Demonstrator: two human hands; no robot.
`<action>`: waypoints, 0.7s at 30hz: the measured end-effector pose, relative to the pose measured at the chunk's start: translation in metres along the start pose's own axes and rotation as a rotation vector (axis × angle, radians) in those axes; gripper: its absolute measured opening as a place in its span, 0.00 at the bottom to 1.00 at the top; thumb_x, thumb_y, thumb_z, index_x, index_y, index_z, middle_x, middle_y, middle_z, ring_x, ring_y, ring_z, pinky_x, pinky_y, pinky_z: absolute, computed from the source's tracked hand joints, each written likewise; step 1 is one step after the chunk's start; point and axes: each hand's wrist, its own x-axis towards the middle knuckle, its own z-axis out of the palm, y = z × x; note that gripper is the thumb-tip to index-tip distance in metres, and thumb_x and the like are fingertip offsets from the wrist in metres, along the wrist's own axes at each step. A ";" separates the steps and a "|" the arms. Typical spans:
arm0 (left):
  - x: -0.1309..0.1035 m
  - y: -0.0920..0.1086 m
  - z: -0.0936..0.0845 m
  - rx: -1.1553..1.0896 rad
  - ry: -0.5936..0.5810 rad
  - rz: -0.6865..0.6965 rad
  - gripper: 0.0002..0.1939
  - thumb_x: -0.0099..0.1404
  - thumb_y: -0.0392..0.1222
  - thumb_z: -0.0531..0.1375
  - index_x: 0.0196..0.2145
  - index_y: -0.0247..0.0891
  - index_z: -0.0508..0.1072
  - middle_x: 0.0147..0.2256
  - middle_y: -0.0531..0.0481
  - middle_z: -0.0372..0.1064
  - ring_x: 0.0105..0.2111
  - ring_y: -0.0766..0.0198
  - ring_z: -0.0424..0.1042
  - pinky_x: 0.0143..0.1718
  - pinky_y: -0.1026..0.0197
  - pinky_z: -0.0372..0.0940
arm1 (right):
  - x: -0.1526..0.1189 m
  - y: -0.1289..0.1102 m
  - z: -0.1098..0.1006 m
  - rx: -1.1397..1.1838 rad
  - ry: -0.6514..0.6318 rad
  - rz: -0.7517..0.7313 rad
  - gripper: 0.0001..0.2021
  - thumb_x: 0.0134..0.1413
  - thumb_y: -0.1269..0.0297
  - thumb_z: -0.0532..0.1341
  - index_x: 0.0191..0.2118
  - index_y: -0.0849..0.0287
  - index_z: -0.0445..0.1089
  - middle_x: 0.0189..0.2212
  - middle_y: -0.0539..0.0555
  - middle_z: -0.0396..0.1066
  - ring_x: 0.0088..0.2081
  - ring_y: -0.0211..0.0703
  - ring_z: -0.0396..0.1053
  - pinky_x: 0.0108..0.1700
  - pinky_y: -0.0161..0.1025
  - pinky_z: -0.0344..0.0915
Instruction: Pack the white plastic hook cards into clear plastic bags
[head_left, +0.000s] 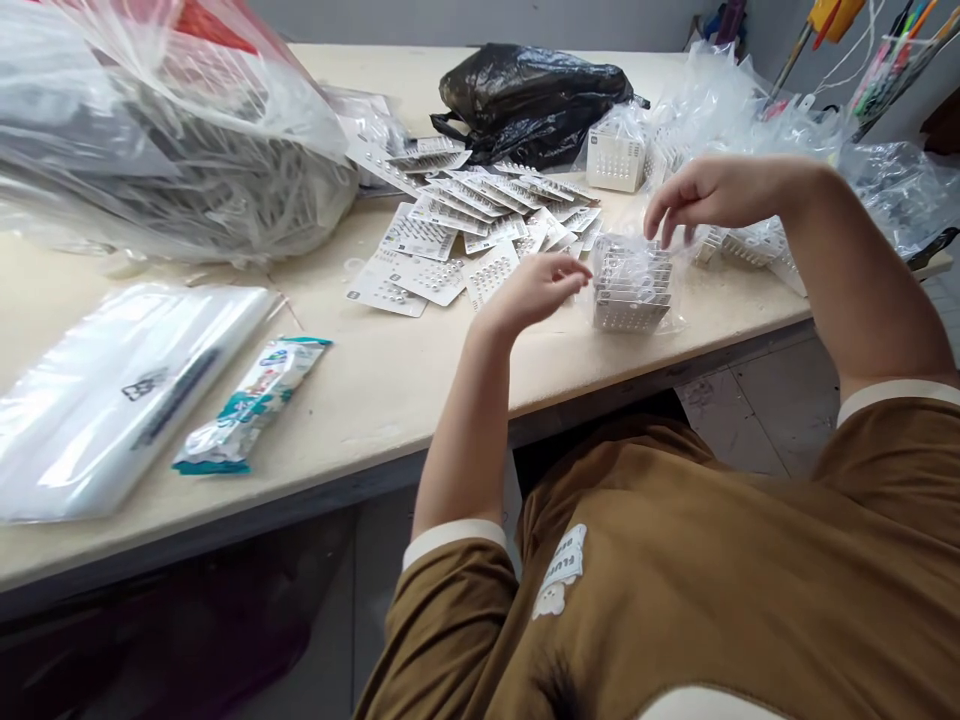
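A clear bag packed with a stack of earring cards (632,290) stands near the table's front edge, between my hands. To its left is my left hand (536,290), its fingers loosely extended toward the bag's side. My right hand (694,200) hangs over the bag's upper right, fingers curved downward and apart. I see nothing held in either hand. Behind my left hand, loose white cards with pearl studs (487,205) lie spread in an overlapping pile. Another bagged stack of cards (615,158) stands behind the first one.
A large full plastic bag (225,150) fills the back left. A black bag (532,95) lies behind the cards. Flat clear bags (112,390) and a teal-white packet (251,405) rest at front left. More clear bags (892,190) and a pen holder stand at right.
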 end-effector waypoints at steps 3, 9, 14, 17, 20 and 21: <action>-0.022 -0.011 0.028 -0.123 -0.008 -0.099 0.12 0.65 0.42 0.63 0.44 0.38 0.81 0.44 0.43 0.80 0.41 0.57 0.80 0.41 0.55 0.76 | 0.013 -0.007 0.006 -0.089 -0.174 0.169 0.15 0.67 0.62 0.57 0.47 0.63 0.78 0.40 0.58 0.79 0.38 0.41 0.75 0.44 0.41 0.67; -0.035 -0.018 0.080 -0.306 0.358 -0.143 0.15 0.58 0.48 0.70 0.39 0.37 0.82 0.38 0.44 0.81 0.32 0.59 0.79 0.35 0.59 0.75 | 0.026 -0.020 0.019 -0.106 -0.384 0.117 0.41 0.64 0.32 0.43 0.39 0.64 0.80 0.32 0.58 0.76 0.38 0.47 0.74 0.50 0.48 0.67; -0.040 -0.020 0.093 -0.373 0.502 -0.134 0.16 0.56 0.50 0.71 0.37 0.36 0.82 0.34 0.45 0.80 0.30 0.61 0.78 0.33 0.60 0.74 | 0.018 -0.020 0.020 0.148 -0.239 -0.136 0.39 0.63 0.31 0.42 0.46 0.58 0.78 0.46 0.58 0.76 0.50 0.50 0.72 0.55 0.46 0.66; -0.043 -0.019 0.094 -0.351 0.536 -0.107 0.15 0.58 0.51 0.71 0.36 0.37 0.82 0.33 0.47 0.80 0.28 0.63 0.77 0.32 0.62 0.74 | 0.014 -0.018 0.017 0.215 -0.308 -0.174 0.30 0.65 0.38 0.51 0.56 0.55 0.73 0.49 0.56 0.76 0.49 0.47 0.73 0.52 0.44 0.69; -0.045 -0.018 0.093 -0.336 0.568 -0.079 0.14 0.60 0.52 0.70 0.36 0.38 0.82 0.33 0.47 0.80 0.29 0.64 0.77 0.33 0.63 0.74 | 0.015 -0.016 0.015 0.158 -0.276 -0.099 0.25 0.66 0.45 0.57 0.60 0.53 0.70 0.48 0.55 0.76 0.44 0.43 0.75 0.47 0.43 0.71; -0.046 -0.017 0.093 -0.332 0.575 -0.071 0.14 0.61 0.52 0.69 0.36 0.38 0.82 0.34 0.47 0.80 0.30 0.65 0.77 0.34 0.63 0.74 | 0.016 -0.015 0.016 0.129 -0.259 -0.066 0.23 0.65 0.47 0.59 0.58 0.53 0.71 0.46 0.55 0.77 0.42 0.42 0.76 0.45 0.42 0.71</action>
